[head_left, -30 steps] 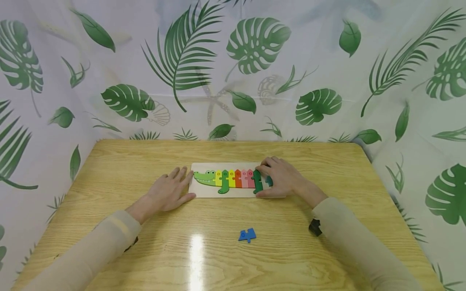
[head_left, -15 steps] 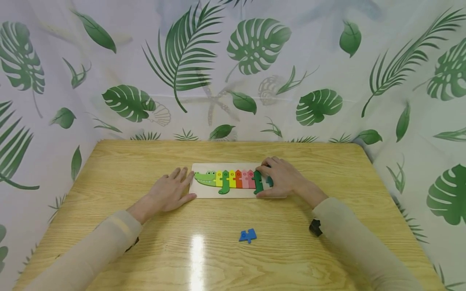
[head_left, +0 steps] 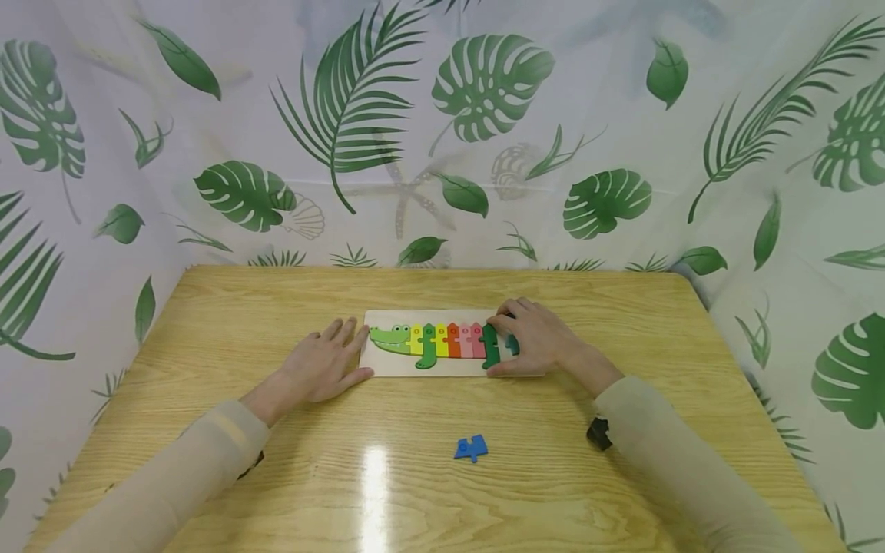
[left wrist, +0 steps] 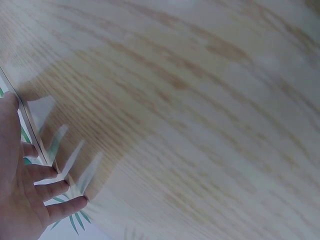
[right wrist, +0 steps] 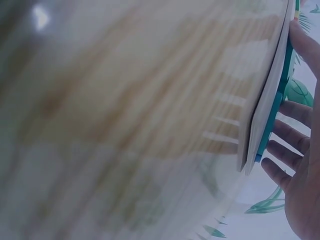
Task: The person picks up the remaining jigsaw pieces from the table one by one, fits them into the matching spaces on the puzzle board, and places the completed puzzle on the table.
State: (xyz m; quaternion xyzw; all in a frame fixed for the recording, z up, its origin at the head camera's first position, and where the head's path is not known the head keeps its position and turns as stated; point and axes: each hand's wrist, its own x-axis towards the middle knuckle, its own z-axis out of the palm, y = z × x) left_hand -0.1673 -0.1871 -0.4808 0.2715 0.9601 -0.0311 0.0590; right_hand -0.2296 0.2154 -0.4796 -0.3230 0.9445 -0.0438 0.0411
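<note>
A wooden crocodile puzzle board (head_left: pixel 387 365) lies flat on the table. Its fitted pieces run from a light green head (head_left: pixel 391 338) through yellow, green, red and pink to a dark green leg piece (head_left: pixel 490 349). Part of a teal piece (head_left: pixel 512 344) shows under my right hand (head_left: pixel 542 338), which covers the board's right end. That hand's thumb and forefinger lie at the two ends of the dark green piece. In the right wrist view its other fingers (right wrist: pixel 287 130) are loosely bent. With fingers spread, my left hand (head_left: pixel 321 361) touches the board's left edge.
A loose blue puzzle piece (head_left: pixel 472 447) lies on the wooden table (head_left: pixel 276 476), nearer to me than the board. A leaf-patterned cloth (head_left: pixel 442 153) stands behind the table and along both sides.
</note>
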